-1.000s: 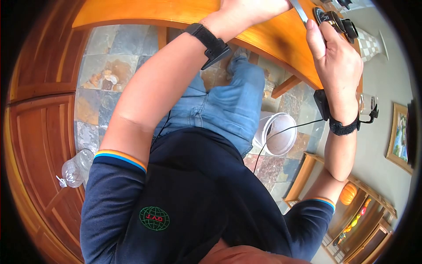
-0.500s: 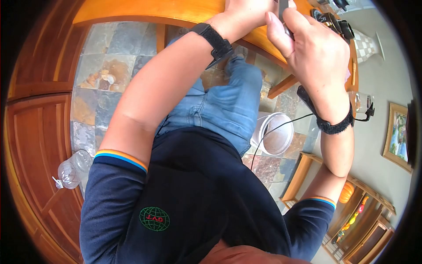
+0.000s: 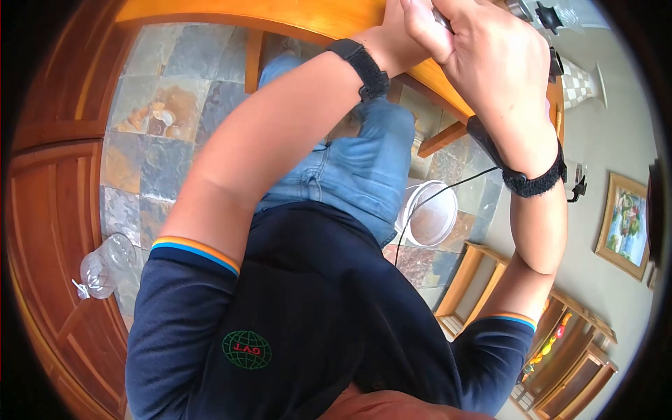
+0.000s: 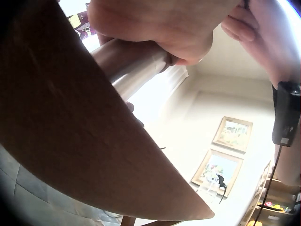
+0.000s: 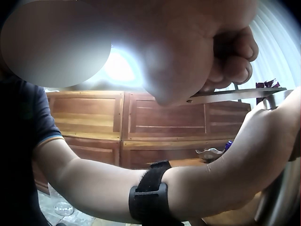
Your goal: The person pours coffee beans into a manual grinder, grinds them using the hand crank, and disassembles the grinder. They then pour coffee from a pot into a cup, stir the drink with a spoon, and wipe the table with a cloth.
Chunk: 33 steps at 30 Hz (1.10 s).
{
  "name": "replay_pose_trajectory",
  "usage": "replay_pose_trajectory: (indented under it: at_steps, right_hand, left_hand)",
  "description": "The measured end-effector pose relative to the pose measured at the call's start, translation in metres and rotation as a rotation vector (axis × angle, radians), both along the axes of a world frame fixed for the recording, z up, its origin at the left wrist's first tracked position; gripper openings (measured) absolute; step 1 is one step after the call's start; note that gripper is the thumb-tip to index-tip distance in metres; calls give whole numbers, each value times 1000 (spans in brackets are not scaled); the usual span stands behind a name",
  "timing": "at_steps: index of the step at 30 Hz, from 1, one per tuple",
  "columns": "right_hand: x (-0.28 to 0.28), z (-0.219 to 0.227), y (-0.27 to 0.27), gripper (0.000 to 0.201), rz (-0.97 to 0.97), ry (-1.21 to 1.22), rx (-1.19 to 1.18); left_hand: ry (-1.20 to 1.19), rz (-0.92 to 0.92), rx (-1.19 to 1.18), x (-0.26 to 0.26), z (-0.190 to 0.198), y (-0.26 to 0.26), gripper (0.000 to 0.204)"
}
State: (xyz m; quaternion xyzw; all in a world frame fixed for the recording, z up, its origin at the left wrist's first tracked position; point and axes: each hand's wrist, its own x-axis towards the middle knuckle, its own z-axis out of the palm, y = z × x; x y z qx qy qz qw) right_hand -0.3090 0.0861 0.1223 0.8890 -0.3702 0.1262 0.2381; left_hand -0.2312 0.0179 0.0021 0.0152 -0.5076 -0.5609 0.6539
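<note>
My left hand (image 4: 155, 21) grips a shiny metal cylinder (image 4: 136, 75) just above the wooden table (image 4: 94, 141), with fingertips showing on its lower side in the left wrist view. Seen from the head, that hand lies mostly behind my right hand (image 3: 490, 63). In the right wrist view, the fingers of my right hand curl round a flat metal strip (image 5: 235, 95) with a small rivet-like spot. The strip reaches across to a small metal piece (image 5: 276, 100) beside my left hand. Its far end is hidden.
Beyond the hands stand a glass item with a black knob (image 3: 548, 17) and a checkered vase (image 3: 581, 85). A white bucket (image 3: 448, 210) and a clear plastic bottle (image 3: 101, 273) are on the tiled floor. A thin cable (image 3: 455, 183) trails from the right wrist.
My right hand has moved left and up with the metal strip, from beside the left hand to overlapping it. The left hand has shifted slightly right.
</note>
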Motion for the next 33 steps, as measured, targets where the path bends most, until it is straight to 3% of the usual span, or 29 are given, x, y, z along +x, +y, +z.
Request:
replay_pose_trajectory:
  at_steps: [3,5,17,20,21,22,23,28,30,33]
  right_hand:
    - [7,2,-7,30,76,-43,31]
    - [12,6,-7,32,-20,83,10]
    - [26,2,-56,42,22,108,-52]
    - [33,10,-62,41,-38,179,-73]
    - [36,14,-67,40,-61,110,63]
    - [38,15,-69,40,-86,41,197]
    - [41,14,-69,39,-66,48,73]
    - [42,21,-82,42,0,45,150]
    - [44,23,-80,42,-48,129,-29]
    - [47,24,-88,43,-180,50,104]
  left_hand:
    - [153,-43,-144,-22,-8,-17,31]
    - [210,-58,-192,-23,-10,-19,32]
    - [-224,994,-234,-21,6,-10,44]
    - [-340,933,-202,-20,7,-11,43]
    - [-790,820,-26,-19,14,-8,36]
    - [-872,895,-4,-25,10,-4,27]
    - [-869,897,1,-26,10,-5,27]
    - [-923,762,64,-23,11,-6,32]
    - [-890,681,113,-20,17,-2,40]
    - [-971,623,149,-14,24,0,47]
